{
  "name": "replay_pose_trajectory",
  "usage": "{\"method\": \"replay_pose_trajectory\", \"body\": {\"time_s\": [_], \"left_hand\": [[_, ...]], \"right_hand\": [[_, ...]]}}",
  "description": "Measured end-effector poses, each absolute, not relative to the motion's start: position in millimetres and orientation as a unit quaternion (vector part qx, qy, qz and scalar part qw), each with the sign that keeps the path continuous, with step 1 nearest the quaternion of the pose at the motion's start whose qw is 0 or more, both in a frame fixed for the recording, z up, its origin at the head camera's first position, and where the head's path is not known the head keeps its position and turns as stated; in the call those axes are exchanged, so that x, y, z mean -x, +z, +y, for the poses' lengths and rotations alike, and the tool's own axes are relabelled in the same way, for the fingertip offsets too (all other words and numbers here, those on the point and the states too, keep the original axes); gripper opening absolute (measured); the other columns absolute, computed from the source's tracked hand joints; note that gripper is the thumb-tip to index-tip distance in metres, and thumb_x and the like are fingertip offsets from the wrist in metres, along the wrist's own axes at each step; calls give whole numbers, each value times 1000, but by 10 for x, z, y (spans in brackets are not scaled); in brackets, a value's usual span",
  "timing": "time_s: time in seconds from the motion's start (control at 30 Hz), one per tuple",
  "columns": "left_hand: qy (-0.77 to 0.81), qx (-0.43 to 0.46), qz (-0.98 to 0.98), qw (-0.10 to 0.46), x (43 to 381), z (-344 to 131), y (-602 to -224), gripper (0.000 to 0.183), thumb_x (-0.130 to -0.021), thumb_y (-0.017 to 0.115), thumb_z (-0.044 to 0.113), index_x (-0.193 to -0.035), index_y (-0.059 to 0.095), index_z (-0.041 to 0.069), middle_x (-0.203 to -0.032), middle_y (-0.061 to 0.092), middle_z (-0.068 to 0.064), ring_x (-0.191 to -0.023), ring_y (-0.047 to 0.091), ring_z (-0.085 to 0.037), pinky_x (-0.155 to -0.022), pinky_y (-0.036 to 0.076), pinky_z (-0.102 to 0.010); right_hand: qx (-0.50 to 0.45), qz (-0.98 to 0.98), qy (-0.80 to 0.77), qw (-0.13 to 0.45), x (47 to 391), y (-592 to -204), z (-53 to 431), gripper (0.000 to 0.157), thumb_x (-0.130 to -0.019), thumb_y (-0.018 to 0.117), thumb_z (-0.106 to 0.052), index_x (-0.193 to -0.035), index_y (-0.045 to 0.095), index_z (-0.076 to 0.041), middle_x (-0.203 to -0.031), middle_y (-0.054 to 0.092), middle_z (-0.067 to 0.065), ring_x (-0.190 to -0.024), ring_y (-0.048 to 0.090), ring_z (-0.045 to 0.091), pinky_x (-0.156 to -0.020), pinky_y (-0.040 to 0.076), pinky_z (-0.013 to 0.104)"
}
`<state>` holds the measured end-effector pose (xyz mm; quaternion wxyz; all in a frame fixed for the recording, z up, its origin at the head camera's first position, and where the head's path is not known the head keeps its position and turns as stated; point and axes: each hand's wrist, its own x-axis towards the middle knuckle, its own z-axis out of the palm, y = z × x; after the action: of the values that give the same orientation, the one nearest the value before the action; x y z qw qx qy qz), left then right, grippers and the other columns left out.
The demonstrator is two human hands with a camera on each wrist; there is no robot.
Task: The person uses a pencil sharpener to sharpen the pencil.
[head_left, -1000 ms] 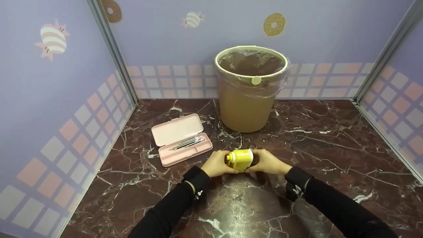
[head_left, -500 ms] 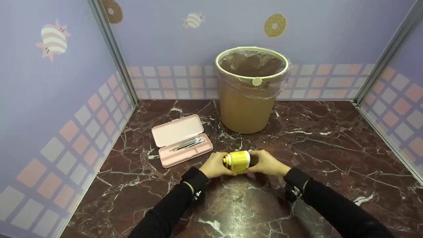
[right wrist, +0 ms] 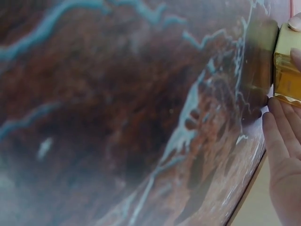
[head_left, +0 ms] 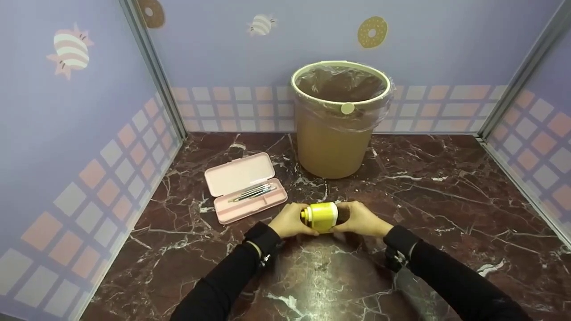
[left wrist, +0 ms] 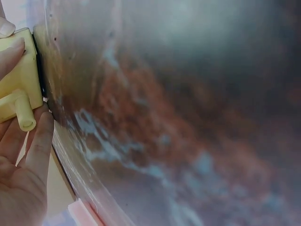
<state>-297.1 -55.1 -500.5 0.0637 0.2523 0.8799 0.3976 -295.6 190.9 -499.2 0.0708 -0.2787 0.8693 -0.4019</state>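
Observation:
In the middle of the head view, a small yellow hand-crank pencil sharpener (head_left: 324, 217) sits low at the table surface, its white end towards the right. The left hand (head_left: 291, 220) grips it on the crank side, with thumb and fingers around that end. From the other side the right hand (head_left: 362, 220) holds it, thumb in front and fingers behind. A crank arm with a peg handle (left wrist: 25, 113) shows in the left wrist view. The right wrist view shows a clear orange-tinted part (right wrist: 288, 81) of the sharpener between the fingers and thumb.
An open pink pencil case (head_left: 238, 174) lies left of the hands, with several pencils (head_left: 255, 192) in its tray. Behind stands a tan trash bin (head_left: 332, 149) with a clear plastic liner. Patterned panels (head_left: 214, 44) bound the dark marbled table (head_left: 446, 196) at the back and sides.
Both hands still hold the sharpener. It has shifted slightly left and turned a little since the earliest frame; over the last half second it has hardly moved. The pencil case and bin stay put.

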Motion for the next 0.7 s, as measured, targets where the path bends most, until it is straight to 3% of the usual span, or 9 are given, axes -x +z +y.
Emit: {"method": "replay_pose_trajectory", "body": {"time_s": [0.7], "left_hand": [[386, -260, 882, 74, 2971, -578, -5001, 54, -64, 97, 21, -108, 72, 2, -99, 79, -11, -77, 63, -7, -78, 57, -26]], "right_hand": [[282, 865, -410, 70, 2943, -5012, 1936, 50, -75, 89, -21, -117, 71, -2, -110, 79, 13, -97, 75, 18, -90, 58, 24]]}}
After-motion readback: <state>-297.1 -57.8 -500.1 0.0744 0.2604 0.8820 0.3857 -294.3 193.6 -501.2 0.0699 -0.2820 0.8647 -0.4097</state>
